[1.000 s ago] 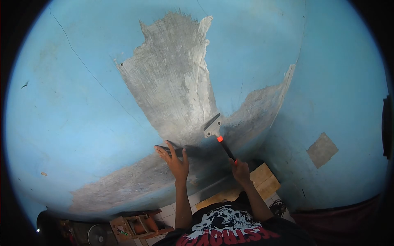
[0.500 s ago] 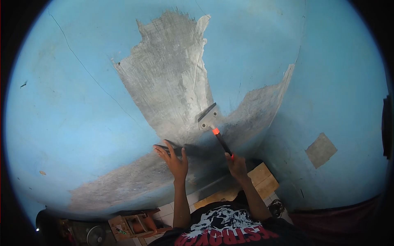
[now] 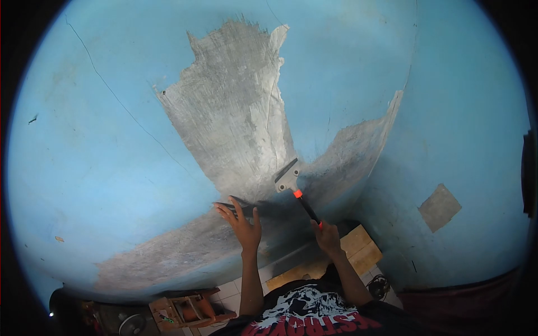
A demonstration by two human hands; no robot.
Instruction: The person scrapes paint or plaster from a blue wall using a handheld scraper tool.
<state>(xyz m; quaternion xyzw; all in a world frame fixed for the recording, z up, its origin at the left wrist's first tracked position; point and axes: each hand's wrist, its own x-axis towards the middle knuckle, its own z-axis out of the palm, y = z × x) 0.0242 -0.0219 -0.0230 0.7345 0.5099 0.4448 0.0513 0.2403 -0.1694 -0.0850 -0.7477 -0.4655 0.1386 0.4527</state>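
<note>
My right hand (image 3: 327, 237) is wrapped round the black handle of a scraper (image 3: 288, 180) with an orange collar and a wide metal head. The scraper's blade lies at the right edge of a bare grey patch (image 3: 230, 106) on the light blue wall (image 3: 140, 123). My left hand (image 3: 243, 228) is raised with its fingers spread, fingertips at the wall near the patch's lower end, holding nothing. Whether its fingertips press on the wall is hard to tell.
A wooden stool or chair (image 3: 188, 309) stands at the lower left beside a fan (image 3: 131, 325). A yellowish board (image 3: 358, 249) lies behind my right arm, near coiled dark cable (image 3: 379, 287). Dark red cloth (image 3: 459, 305) is at the lower right.
The scraper and my right hand have moved down, slightly to the right. My left hand is a little lower and further right, its fingers still spread.
</note>
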